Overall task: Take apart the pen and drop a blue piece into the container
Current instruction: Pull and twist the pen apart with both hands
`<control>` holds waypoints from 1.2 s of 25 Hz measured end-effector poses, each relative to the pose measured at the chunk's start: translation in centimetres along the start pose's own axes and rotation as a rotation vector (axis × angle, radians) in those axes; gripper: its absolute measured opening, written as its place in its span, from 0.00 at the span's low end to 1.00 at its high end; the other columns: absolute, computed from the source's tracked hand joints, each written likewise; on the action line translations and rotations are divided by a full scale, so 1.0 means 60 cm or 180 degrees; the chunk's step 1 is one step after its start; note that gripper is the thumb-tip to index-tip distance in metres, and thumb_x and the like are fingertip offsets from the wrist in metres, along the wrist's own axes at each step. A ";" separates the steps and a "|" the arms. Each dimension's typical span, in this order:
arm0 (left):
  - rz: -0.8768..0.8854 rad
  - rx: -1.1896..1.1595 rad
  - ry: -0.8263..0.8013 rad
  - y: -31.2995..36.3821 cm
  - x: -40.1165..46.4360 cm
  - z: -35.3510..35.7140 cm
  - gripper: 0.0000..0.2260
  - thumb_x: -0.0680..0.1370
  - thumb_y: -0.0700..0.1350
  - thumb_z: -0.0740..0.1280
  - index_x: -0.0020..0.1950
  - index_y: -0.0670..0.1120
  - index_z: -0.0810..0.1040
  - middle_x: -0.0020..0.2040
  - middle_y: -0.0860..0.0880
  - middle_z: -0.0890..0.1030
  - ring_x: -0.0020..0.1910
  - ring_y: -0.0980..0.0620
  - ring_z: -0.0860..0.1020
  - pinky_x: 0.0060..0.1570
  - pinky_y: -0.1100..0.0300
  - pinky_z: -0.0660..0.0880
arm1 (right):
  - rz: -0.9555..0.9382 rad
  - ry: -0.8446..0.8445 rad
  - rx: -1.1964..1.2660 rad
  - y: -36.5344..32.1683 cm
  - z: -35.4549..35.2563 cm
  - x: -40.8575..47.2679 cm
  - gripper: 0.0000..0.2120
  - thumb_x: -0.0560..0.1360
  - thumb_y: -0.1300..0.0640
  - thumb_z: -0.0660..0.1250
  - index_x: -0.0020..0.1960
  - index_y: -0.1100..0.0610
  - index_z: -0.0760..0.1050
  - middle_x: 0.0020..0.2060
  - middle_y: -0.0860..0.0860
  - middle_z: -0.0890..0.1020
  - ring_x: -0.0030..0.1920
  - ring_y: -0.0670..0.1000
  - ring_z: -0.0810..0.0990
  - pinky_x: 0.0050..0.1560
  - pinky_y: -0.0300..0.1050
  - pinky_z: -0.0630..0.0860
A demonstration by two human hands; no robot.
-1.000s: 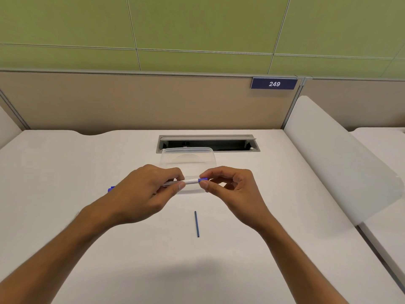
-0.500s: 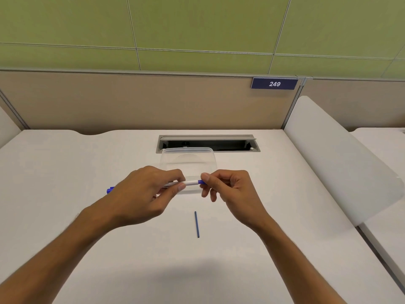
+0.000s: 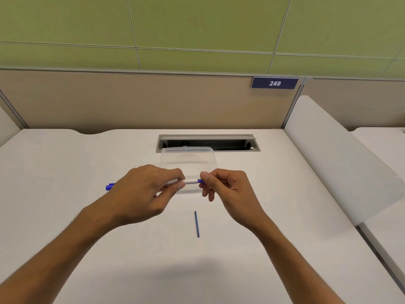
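Down at the near edge, a soft shadow lies on the white desk [image 3: 65, 172], and two bare forearms reach in from the bottom corners. Just ahead of them, a thin dark blue rod [image 3: 196, 224] lies alone on the desk, pointing away from the viewer. Above it, the action: the left hand [image 3: 140, 191] is wrapped around the white barrel of the pen [image 3: 190, 182], thumb and curled fingers clamped on it, the blue cap end poking out past the knuckles on the left. The right hand [image 3: 228, 189] pinches the pen's blue tip piece between thumb and forefinger, other fingers curled loosely below. The pen is held level, in the air, right in front of the clear plastic container [image 3: 188, 157] (print on the barrel, too small to read). Behind the container, an open cable slot [image 3: 208, 142] in the desk. A frosted side divider [image 3: 341, 163] stands to the right. Farther back, a beige partition [image 3: 131, 102] carries a navy number plate [image 3: 274, 83] reading "249", and a green panelled wall [image 3: 197, 29] rises beyond.
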State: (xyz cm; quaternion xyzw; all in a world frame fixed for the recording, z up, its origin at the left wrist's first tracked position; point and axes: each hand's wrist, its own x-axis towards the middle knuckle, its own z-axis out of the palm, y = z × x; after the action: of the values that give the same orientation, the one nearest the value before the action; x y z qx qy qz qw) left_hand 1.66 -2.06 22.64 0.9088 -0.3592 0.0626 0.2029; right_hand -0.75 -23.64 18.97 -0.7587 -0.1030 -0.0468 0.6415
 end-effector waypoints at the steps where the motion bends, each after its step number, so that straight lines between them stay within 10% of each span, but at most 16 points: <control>1: 0.0001 -0.0009 0.0007 -0.001 0.000 0.000 0.09 0.79 0.55 0.56 0.44 0.54 0.73 0.27 0.58 0.68 0.29 0.53 0.68 0.29 0.57 0.65 | -0.0027 -0.0018 0.0019 0.000 -0.001 0.000 0.11 0.79 0.53 0.68 0.41 0.56 0.84 0.32 0.49 0.84 0.31 0.45 0.78 0.37 0.33 0.74; 11: 0.0047 0.0090 0.0057 -0.004 -0.003 0.007 0.09 0.79 0.55 0.57 0.46 0.54 0.74 0.30 0.56 0.73 0.30 0.52 0.70 0.30 0.54 0.70 | -0.0129 0.0047 -0.0575 -0.002 -0.005 -0.008 0.04 0.75 0.47 0.70 0.49 0.45 0.79 0.43 0.42 0.84 0.42 0.45 0.83 0.36 0.43 0.75; 18: -0.0017 -0.0034 0.0025 -0.018 -0.005 0.014 0.10 0.78 0.56 0.57 0.46 0.55 0.76 0.29 0.60 0.71 0.30 0.55 0.70 0.30 0.56 0.68 | -0.0152 -0.0102 -0.0763 0.012 -0.006 -0.004 0.05 0.77 0.50 0.70 0.43 0.46 0.83 0.37 0.42 0.84 0.36 0.42 0.80 0.34 0.30 0.70; 30: -0.0196 -0.0166 0.0135 -0.046 -0.026 0.016 0.09 0.77 0.55 0.60 0.46 0.55 0.79 0.27 0.61 0.71 0.32 0.57 0.71 0.30 0.61 0.63 | -0.0195 -0.0024 -0.0778 0.021 -0.016 -0.004 0.04 0.74 0.57 0.74 0.48 0.50 0.86 0.42 0.43 0.86 0.43 0.47 0.83 0.36 0.48 0.75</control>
State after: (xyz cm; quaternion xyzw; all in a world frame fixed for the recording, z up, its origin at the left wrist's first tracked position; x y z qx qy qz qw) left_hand 2.35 0.36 20.42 0.9123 -0.3281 0.0662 0.2358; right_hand -0.63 -24.80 17.89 -0.8280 -0.1220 -0.0758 0.5421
